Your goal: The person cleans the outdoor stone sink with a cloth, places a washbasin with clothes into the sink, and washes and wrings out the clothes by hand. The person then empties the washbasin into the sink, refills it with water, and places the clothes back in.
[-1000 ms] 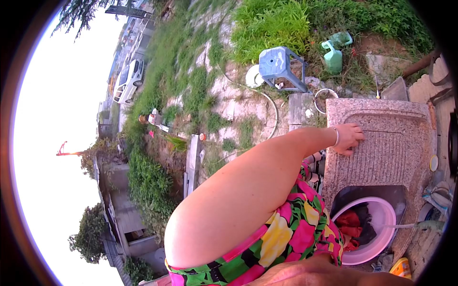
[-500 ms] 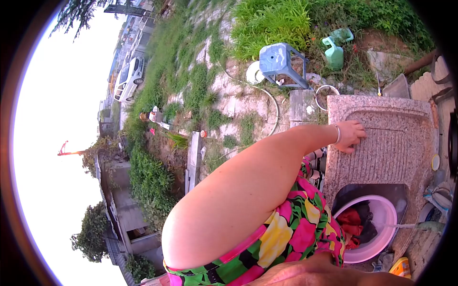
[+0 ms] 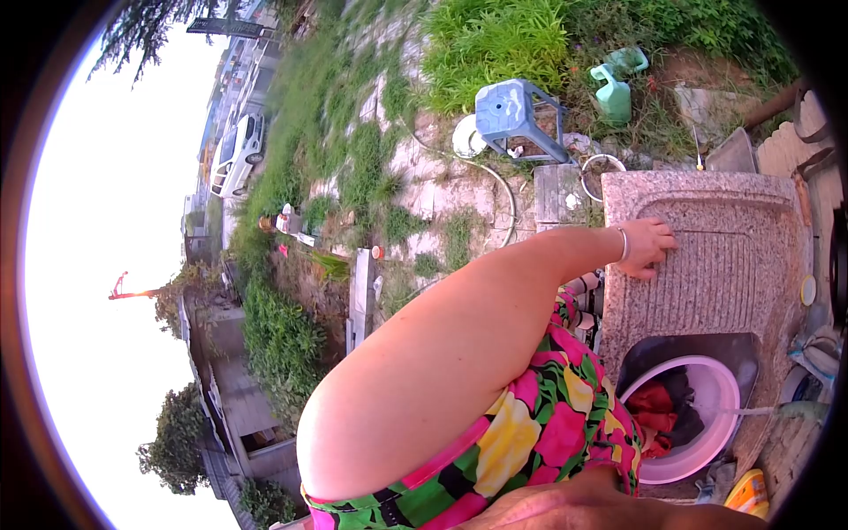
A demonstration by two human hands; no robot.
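Observation:
My left hand (image 3: 649, 249), with a silver bracelet (image 3: 624, 245) at the wrist, rests on the pinkish stone washboard (image 3: 698, 283) near its left edge. Its fingers are apart and slightly bent, and it holds nothing. Just below the washboard, a pink basin (image 3: 723, 415) sits in the sink's dark hollow (image 3: 640, 353). Red cloth (image 3: 649, 402) and dark cloth (image 3: 685, 415) lie in it, and a thin stream of water runs in from the green hose (image 3: 799, 410). Bare skin shows along the bottom edge of the view, but my right hand cannot be made out.
A blue plastic stool (image 3: 505, 108) stands on the paving, beside a white basin (image 3: 468, 137). Beyond it sit green watering cans (image 3: 613, 97). A hose (image 3: 503, 181) curves over the slabs. An orange-yellow object (image 3: 749, 493) lies below the sink. A white car (image 3: 237, 157) is parked far off.
The view has shifted slightly. My left hand stays in the same place on the washboard, and the cloth in the basin looks much the same.

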